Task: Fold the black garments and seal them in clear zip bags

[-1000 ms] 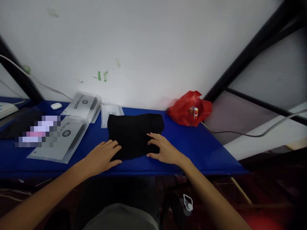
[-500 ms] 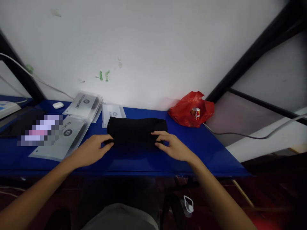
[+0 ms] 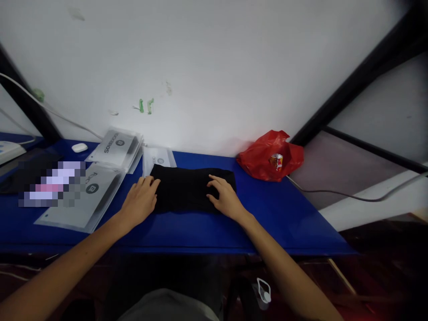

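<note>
A folded black cloth (image 3: pixel 183 189) lies as a wide, flat rectangle on the blue table (image 3: pixel 200 232), in front of me. My left hand (image 3: pixel 141 199) rests over its left end, fingers laid on the fabric and the thumb side along its edge. Near the right end, my right hand (image 3: pixel 224 197) touches the top of the cloth with curved fingers, and a gap shows between its thumb and index finger. Neither hand visibly grips the fabric. What kind of garment or cloth it is cannot be made out.
Grey-white printed plastic bags (image 3: pixel 115 149) lie to the left, one smaller bag (image 3: pixel 158 156) behind the cloth. A white case (image 3: pixel 79 147) and a blurred-out patch (image 3: pixel 55 183) are farther left. Back right sits a red plastic bag (image 3: pixel 261 156) beside a cable (image 3: pixel 334 194).
The cloth's near edge, held up between both hands before, now lies down on the table. Both hands have let go and moved inward on top of the cloth.
</note>
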Demonstrator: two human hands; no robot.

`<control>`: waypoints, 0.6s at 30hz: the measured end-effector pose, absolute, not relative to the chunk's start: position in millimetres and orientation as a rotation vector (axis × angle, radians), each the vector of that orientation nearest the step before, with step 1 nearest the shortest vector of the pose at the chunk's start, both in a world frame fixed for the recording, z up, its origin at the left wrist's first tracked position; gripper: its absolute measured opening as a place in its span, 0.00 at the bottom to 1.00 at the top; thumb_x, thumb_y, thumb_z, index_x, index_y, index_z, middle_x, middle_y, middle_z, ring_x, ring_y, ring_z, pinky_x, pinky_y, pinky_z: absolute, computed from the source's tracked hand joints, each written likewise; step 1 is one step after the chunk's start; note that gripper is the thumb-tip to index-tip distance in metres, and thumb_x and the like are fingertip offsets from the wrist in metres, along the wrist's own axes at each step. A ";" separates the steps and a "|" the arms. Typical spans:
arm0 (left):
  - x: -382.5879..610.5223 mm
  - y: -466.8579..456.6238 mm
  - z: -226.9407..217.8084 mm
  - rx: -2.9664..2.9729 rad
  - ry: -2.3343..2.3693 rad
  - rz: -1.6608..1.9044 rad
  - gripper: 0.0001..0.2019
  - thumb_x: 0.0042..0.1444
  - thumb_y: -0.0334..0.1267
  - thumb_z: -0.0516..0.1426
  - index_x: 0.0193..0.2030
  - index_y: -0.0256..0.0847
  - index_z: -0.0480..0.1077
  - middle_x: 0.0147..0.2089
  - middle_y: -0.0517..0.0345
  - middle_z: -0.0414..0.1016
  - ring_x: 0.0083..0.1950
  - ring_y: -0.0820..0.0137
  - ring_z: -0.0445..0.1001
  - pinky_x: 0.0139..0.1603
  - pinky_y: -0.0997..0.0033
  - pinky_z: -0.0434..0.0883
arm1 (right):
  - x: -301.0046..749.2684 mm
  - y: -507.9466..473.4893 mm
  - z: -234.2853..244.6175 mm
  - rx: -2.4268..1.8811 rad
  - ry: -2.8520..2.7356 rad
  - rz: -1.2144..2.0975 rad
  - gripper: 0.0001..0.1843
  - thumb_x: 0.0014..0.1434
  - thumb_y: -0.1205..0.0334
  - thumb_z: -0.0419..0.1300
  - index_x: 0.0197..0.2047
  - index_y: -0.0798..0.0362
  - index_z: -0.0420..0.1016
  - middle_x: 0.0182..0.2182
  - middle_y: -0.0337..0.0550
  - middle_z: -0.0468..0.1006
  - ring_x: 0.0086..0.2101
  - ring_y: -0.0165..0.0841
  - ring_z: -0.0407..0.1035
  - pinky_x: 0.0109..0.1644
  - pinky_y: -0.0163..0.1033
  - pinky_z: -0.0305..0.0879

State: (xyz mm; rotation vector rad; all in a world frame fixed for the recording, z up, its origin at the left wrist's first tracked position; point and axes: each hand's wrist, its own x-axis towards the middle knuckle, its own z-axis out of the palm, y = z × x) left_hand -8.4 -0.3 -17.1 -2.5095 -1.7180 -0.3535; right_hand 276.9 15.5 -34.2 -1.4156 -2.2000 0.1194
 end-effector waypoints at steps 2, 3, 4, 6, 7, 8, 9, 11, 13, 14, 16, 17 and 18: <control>-9.7 -6.2 -14.3 -2.573 -1.557 -0.411 0.20 0.59 0.30 0.47 0.57 0.36 0.64 0.56 0.44 0.67 0.56 0.57 0.66 0.51 0.56 0.67 | 279.9 7.6 -29.3 -1.309 -2.242 0.084 0.10 0.56 0.65 0.59 0.43 0.51 0.72 0.59 0.53 0.67 0.59 0.42 0.60 0.62 0.55 0.57; -11.6 -9.7 -12.8 -2.624 -1.495 -0.421 0.19 0.61 0.32 0.46 0.58 0.38 0.64 0.57 0.45 0.67 0.56 0.58 0.66 0.52 0.57 0.66 | 282.1 2.9 -25.8 -1.279 -2.271 0.089 0.09 0.58 0.62 0.59 0.43 0.51 0.73 0.59 0.52 0.66 0.60 0.42 0.59 0.62 0.55 0.56; -14.1 -13.3 -11.9 -2.679 -1.449 -0.404 0.18 0.62 0.35 0.46 0.58 0.39 0.64 0.56 0.47 0.68 0.56 0.59 0.66 0.53 0.57 0.66 | 284.7 -1.9 -22.1 -1.267 -2.309 0.108 0.11 0.58 0.58 0.60 0.44 0.50 0.73 0.60 0.52 0.65 0.61 0.43 0.58 0.63 0.56 0.55; -20.2 -19.8 -12.2 -2.761 -1.410 -0.306 0.20 0.62 0.41 0.48 0.58 0.38 0.64 0.57 0.46 0.69 0.56 0.58 0.67 0.53 0.56 0.66 | 290.2 -10.6 -16.5 -1.294 -2.406 0.173 0.17 0.54 0.52 0.63 0.46 0.50 0.74 0.62 0.52 0.63 0.62 0.46 0.55 0.64 0.59 0.52; -23.1 -22.2 -13.5 -2.781 -1.408 -0.250 0.21 0.62 0.43 0.48 0.59 0.38 0.64 0.58 0.46 0.69 0.57 0.57 0.66 0.53 0.56 0.65 | 292.7 -13.9 -15.0 -1.321 -2.449 0.207 0.20 0.53 0.51 0.64 0.47 0.50 0.74 0.62 0.53 0.62 0.62 0.47 0.54 0.64 0.60 0.50; -25.4 -23.7 -15.4 -2.790 -1.410 -0.207 0.21 0.62 0.43 0.48 0.58 0.38 0.64 0.58 0.46 0.68 0.58 0.56 0.66 0.54 0.55 0.65 | 294.7 -16.5 -14.6 -1.347 -2.477 0.233 0.22 0.52 0.51 0.65 0.49 0.50 0.74 0.62 0.53 0.62 0.63 0.48 0.53 0.64 0.61 0.49; -27.0 -24.4 -17.4 -2.789 -1.411 -0.183 0.20 0.62 0.41 0.48 0.57 0.38 0.65 0.58 0.46 0.69 0.58 0.56 0.66 0.54 0.55 0.64 | 296.1 -18.1 -14.9 -1.368 -2.489 0.247 0.21 0.52 0.53 0.64 0.49 0.50 0.74 0.62 0.53 0.63 0.63 0.48 0.54 0.64 0.61 0.49; -27.4 -23.9 -20.5 -2.768 -1.412 -0.167 0.17 0.61 0.34 0.46 0.53 0.38 0.68 0.57 0.46 0.71 0.56 0.57 0.68 0.53 0.55 0.64 | 297.2 -19.4 -16.8 -1.383 -2.481 0.240 0.18 0.54 0.60 0.61 0.49 0.50 0.74 0.61 0.53 0.65 0.62 0.47 0.55 0.64 0.61 0.51; -25.4 -22.8 -20.4 -2.735 -1.409 -0.142 0.17 0.60 0.29 0.44 0.48 0.37 0.71 0.53 0.45 0.73 0.53 0.57 0.70 0.52 0.55 0.64 | 296.5 -19.3 -18.3 -1.374 -2.467 0.201 0.15 0.56 0.65 0.58 0.47 0.50 0.75 0.59 0.52 0.67 0.61 0.46 0.57 0.63 0.61 0.52; -24.2 -22.7 -18.9 -2.722 -1.408 -0.124 0.17 0.60 0.27 0.44 0.46 0.36 0.71 0.51 0.45 0.74 0.52 0.57 0.71 0.51 0.55 0.65 | 295.9 -19.3 -18.3 -1.367 -2.465 0.185 0.14 0.56 0.66 0.57 0.46 0.51 0.76 0.58 0.52 0.68 0.61 0.45 0.58 0.63 0.61 0.53; -22.7 -24.2 -13.5 -2.714 -1.419 -0.108 0.17 0.59 0.26 0.43 0.45 0.36 0.71 0.48 0.46 0.75 0.50 0.58 0.71 0.50 0.56 0.65 | 295.1 -20.5 -16.3 -1.351 -2.466 0.176 0.12 0.57 0.67 0.56 0.43 0.51 0.76 0.57 0.51 0.69 0.60 0.45 0.59 0.63 0.60 0.54; -22.8 -25.8 -9.9 -2.721 -1.429 -0.124 0.16 0.59 0.27 0.43 0.45 0.36 0.71 0.48 0.47 0.75 0.49 0.58 0.71 0.49 0.56 0.65 | 294.9 -21.7 -14.2 -1.343 -2.467 0.183 0.12 0.57 0.67 0.56 0.43 0.51 0.76 0.57 0.51 0.70 0.60 0.45 0.59 0.63 0.60 0.55; -23.6 -27.8 -5.9 -2.735 -1.443 -0.160 0.16 0.59 0.27 0.43 0.44 0.36 0.70 0.47 0.48 0.75 0.48 0.59 0.71 0.49 0.57 0.65 | 295.0 -23.4 -11.5 -1.335 -2.467 0.196 0.12 0.57 0.66 0.56 0.43 0.51 0.76 0.57 0.50 0.70 0.60 0.45 0.60 0.63 0.59 0.55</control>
